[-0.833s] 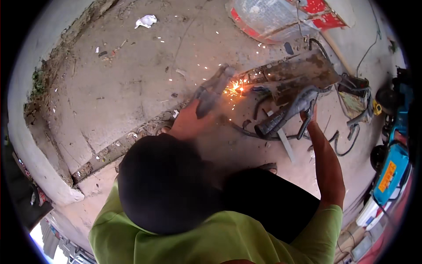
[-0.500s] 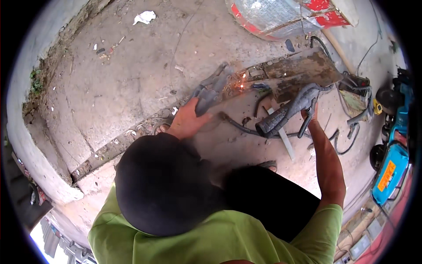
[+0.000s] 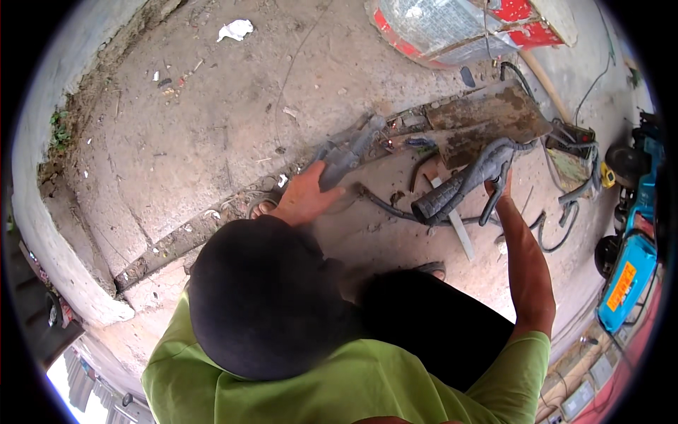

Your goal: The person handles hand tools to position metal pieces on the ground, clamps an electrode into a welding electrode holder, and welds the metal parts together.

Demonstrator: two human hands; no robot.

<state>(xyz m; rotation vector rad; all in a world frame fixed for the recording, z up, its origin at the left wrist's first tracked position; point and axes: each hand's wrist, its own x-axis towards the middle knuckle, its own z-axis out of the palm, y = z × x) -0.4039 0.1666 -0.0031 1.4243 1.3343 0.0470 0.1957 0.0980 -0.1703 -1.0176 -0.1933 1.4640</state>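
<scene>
My left hand [image 3: 307, 196] closes round a dark grey piece with two long blocky parts [image 3: 353, 150], held low over the ground. Its far end points at the near left end of a rusty metal plate [image 3: 487, 113], beside a few small glowing specks. Whether it touches the plate I cannot tell. In my right hand [image 3: 497, 185] is a dark tape-wrapped tube [image 3: 455, 189] with a slim bar below it. The tube's round end faces left, and its narrow end reaches over the plate's right corner. The right fingers are partly hidden behind it.
A flat metal strip [image 3: 460, 230] and dark hose [image 3: 385, 203] lie below the plate. Beyond stands a silver-and-red drum [image 3: 448, 35]. At right are a box with cables [image 3: 571, 159] and a blue machine [image 3: 627, 272]. A low concrete kerb [image 3: 53, 233] edges the left.
The bright sparks at the plate's left end have died down to a few specks. My left hand and the grey piece have shifted slightly right and downward. My right hand is nearly still.
</scene>
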